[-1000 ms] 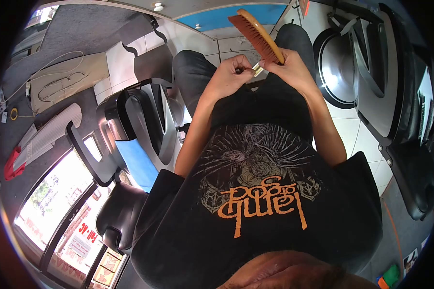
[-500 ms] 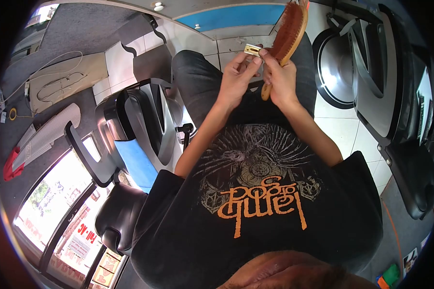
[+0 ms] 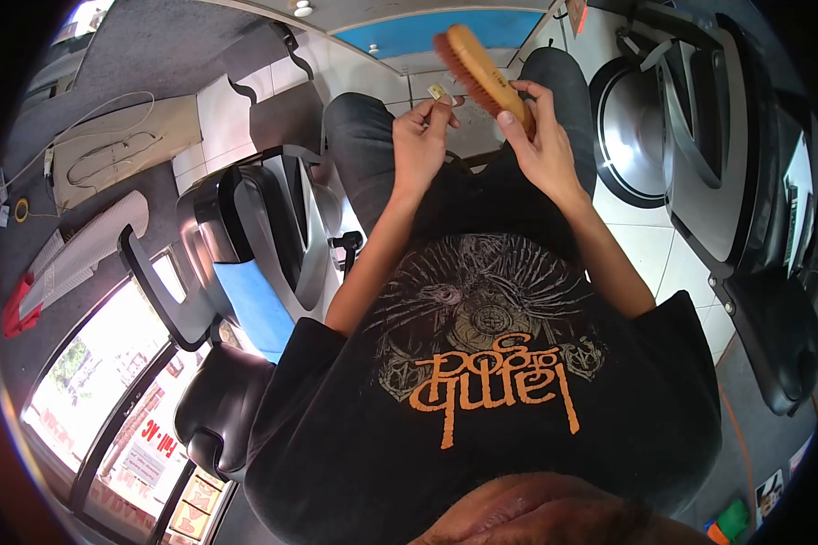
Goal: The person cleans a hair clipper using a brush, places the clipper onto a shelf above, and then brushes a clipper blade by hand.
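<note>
My right hand (image 3: 545, 150) grips a brush (image 3: 487, 73) with a pale wooden body and reddish-brown bristles. The brush tilts up and to the left, its bristles facing my left hand. Closed in a pinch, my left hand (image 3: 418, 141) holds a small gold-coloured metal plate (image 3: 439, 93) by one end. The plate sits just left of the bristles, and I cannot tell whether they touch. Both hands are above my lap, between my knees.
A black and silver salon chair (image 3: 245, 227) with a blue cloth (image 3: 253, 304) stands at left. Another chair (image 3: 727, 154) with a round metal base (image 3: 632, 136) is at right. Ahead is a cabinet with a blue panel (image 3: 436, 38). A cable (image 3: 100, 123) lies at far left.
My hands have moved apart. The brush has swung from upright to leaning left, its wooden back now showing. The gold plate has shifted left, away from my right hand, which held it too.
</note>
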The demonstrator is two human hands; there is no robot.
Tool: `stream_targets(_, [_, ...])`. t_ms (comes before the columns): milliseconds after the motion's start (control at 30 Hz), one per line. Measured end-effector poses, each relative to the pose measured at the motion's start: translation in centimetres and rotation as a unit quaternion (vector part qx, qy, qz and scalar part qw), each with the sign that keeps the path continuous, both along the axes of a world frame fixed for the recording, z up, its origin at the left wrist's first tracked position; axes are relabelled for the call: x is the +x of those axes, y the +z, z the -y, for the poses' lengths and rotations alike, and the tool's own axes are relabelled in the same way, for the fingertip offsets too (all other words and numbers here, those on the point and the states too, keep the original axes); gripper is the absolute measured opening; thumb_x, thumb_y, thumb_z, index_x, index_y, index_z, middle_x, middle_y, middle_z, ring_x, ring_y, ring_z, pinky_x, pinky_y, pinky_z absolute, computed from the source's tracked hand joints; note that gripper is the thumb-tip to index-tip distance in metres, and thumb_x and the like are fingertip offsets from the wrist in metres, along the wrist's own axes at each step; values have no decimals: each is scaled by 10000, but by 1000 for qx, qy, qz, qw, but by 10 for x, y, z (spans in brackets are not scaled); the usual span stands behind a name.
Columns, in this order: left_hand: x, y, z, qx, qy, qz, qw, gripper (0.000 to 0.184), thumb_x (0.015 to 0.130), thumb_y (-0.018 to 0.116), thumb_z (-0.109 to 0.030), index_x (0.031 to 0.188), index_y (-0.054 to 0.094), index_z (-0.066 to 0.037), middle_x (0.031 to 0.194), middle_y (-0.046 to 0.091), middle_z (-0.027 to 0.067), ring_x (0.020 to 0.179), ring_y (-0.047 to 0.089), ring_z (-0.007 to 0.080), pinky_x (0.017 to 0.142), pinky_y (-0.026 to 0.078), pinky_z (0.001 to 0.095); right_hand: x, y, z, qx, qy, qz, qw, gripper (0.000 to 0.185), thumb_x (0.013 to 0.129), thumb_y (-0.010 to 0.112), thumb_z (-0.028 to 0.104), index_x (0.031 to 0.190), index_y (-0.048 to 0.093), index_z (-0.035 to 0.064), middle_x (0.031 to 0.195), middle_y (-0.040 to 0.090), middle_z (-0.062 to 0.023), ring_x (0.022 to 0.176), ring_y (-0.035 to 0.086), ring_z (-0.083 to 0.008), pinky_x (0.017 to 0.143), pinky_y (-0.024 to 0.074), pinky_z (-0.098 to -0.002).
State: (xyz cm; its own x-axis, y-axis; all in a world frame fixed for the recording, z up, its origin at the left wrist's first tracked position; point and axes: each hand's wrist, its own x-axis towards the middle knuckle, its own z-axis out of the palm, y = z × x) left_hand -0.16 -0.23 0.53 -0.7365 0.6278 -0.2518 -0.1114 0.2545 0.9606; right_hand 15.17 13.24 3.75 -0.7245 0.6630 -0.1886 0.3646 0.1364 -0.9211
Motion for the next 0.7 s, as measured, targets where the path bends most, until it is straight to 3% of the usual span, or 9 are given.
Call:
stream_targets(67, [-6,-2,5,1,-12,-26,1000,318,1085,635,-210,984,795,46,711,665,-7,622,466,37,563,383,260,5,1,-2,64,54,-7,996,439,1089,635,387,1438,561,131,1033,776,-204,852,761,-359,810,585,-432])
stream_targets(167, [-4,10,0,-2,-29,-27,999,304,1066,633,-184,968,783,61,760,726,29,652,519,40,587,411,260,4,-11,-5,132,82,-17,988,400,1077,667,362,1400,622,130,1063,790,-170,842,762,-352,800,591,-418])
stream_targets(267, [-4,11,1,-18,-32,-13,999,304,1062,638,-175,937,779,64,783,750,41,656,526,40,595,420,257,-2,0,-13,113,-2,43,993,373,1053,708,327,1359,671,118,1126,789,-148,879,766,-334,793,591,-379])
stream_targets(367, [-3,4,5,4,-7,-13,1000,318,1062,641,-177,905,776,65,804,764,43,652,516,41,593,417,257,1,-5,-15,12,31,-64,997,380,1022,745,297,1357,683,128,1146,788,-148,861,761,-318,768,586,-348])
stream_targets(400, [-2,4,5,4,-2,-21,1000,324,1063,642,-180,898,775,65,807,764,42,653,512,41,596,417,256,0,-11,-14,47,65,-111,991,394,1010,754,283,1370,683,139,1111,794,-147,838,763,-269,745,578,-342])
stream_targets(533, [-6,7,5,14,4,8,1000,325,1069,637,-182,906,780,60,817,764,38,669,532,46,617,426,251,-3,-12,-16,108,13,22,994,389,1000,760,309,1355,706,161,1088,801,-115,765,741,-251,713,567,-346])
stream_targets(633, [-6,14,1,31,31,12,999,318,1072,632,-168,911,782,60,832,767,39,700,572,54,647,444,249,-1,-10,-15,80,10,-56,995,382,996,756,330,1341,718,171,1091,802,-104,732,730,-275,694,564,-362])
stream_targets(700, [-5,13,3,34,49,1,998,312,1071,631,-163,911,786,55,858,778,42,707,582,56,658,453,251,-1,-12,-10,106,54,-43,992,384,996,756,336,1339,720,167,1087,803,-103,730,729,-262,686,561,-365])
